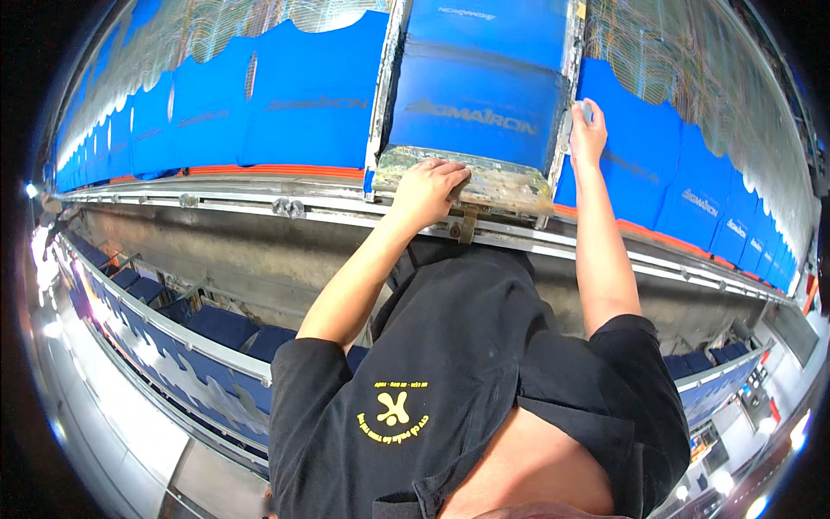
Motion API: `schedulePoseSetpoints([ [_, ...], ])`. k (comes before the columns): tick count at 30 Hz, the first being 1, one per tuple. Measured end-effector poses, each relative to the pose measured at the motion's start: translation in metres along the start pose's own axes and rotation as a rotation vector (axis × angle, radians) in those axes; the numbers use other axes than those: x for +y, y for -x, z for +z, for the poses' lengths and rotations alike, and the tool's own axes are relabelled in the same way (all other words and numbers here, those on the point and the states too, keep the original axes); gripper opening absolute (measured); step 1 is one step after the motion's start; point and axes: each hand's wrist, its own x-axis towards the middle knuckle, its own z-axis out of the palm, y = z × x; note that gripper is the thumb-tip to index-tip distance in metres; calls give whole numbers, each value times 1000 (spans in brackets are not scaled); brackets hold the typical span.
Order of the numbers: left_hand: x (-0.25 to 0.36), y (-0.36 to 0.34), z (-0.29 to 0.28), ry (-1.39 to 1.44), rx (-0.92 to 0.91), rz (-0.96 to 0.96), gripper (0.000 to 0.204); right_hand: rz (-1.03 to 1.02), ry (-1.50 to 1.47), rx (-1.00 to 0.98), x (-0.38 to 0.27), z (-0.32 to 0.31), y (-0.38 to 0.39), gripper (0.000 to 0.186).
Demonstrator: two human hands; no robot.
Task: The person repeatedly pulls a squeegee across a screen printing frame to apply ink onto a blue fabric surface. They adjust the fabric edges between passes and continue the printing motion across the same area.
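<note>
A screen-printing frame with worn, ink-stained metal rails lies across the long table in front of me. Blue fabric with dark printing shows through its middle. My left hand rests over the stained near edge of the frame, its fingers curled onto it. At the frame's right rail is my right hand, closed, with a small greyish piece at its fingertips. What that piece is, and whether it belongs to the frame, I cannot make out. A brass-coloured bracket sits below the near edge, between my hands.
Blue fabric pieces lie in a row along the table on both sides of the frame. A metal rail with small fittings runs along the table's near edge, close to my body. Behind me, dark blue pieces lie on another long table.
</note>
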Motion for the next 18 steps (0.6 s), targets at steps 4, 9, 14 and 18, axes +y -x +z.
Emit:
schedulePoseSetpoints([
  [4, -3, 4, -2, -42, 15, 19, 55, 16, 73, -42, -13, 3, 9, 44],
  [9, -8, -2, -7, -34, 3, 30, 54, -105, 175, 0, -11, 10, 7, 47],
  [14, -5, 1, -11, 3, -34, 17, 53, 50, 151, 53, -21, 7, 13, 38],
  [18, 6, -10, -23, 68, -97, 52, 49, -109, 157, 175, -13, -22, -10, 36],
])
